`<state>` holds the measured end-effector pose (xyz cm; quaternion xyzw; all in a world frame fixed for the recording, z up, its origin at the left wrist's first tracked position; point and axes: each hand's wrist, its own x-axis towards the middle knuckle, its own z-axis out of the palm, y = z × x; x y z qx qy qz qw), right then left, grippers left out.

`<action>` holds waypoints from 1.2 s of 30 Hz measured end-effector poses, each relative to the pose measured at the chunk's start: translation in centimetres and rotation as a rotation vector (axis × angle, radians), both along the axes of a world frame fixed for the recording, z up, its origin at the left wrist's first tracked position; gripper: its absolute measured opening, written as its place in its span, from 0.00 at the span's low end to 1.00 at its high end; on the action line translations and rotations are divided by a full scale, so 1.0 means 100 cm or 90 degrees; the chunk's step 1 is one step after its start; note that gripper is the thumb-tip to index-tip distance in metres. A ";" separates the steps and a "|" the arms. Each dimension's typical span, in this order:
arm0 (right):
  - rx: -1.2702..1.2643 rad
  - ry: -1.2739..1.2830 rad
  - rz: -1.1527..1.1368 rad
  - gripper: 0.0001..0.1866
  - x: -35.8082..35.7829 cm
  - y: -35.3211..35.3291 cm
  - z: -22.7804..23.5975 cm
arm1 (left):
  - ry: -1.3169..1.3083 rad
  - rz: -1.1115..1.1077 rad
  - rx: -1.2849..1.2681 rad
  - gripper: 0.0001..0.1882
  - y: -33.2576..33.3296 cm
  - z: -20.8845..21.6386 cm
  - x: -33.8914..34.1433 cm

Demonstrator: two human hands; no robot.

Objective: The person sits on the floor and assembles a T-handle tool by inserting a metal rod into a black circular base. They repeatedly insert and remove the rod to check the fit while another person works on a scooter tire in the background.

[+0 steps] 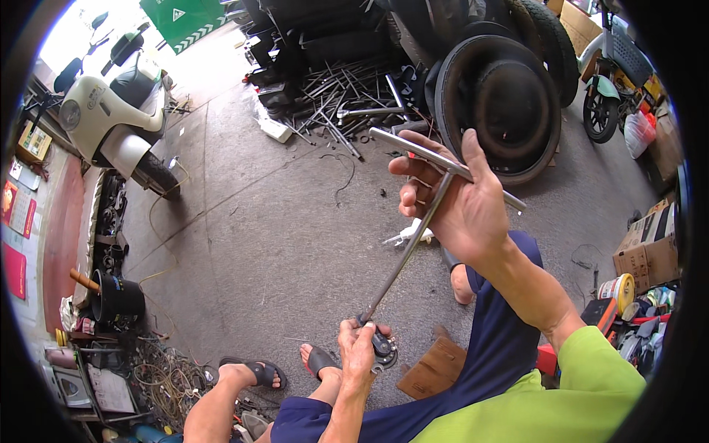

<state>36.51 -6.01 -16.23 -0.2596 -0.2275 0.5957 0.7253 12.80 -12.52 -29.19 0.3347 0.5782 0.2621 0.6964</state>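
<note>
My right hand is palm up and holds a long metal T-handle wrench by its crossbar, which passes across the curled fingers and behind the raised thumb. The shaft slants down and left to my left hand. Closed fingers there hold a small black part with a round metal end, low above the floor. The wrench's lower tip meets this part at the thumb; the exact contact is hidden by the fingers.
A brown wooden board lies beside my left hand. Beyond my right hand stand stacked tyres and a wheel, next to a heap of metal rods. A cream scooter is at far left, a black bucket nearer. Cardboard boxes sit right.
</note>
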 end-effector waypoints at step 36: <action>-0.113 -0.360 -0.117 0.16 -0.021 0.005 -0.034 | -0.071 0.103 -0.055 0.08 0.002 0.004 -0.010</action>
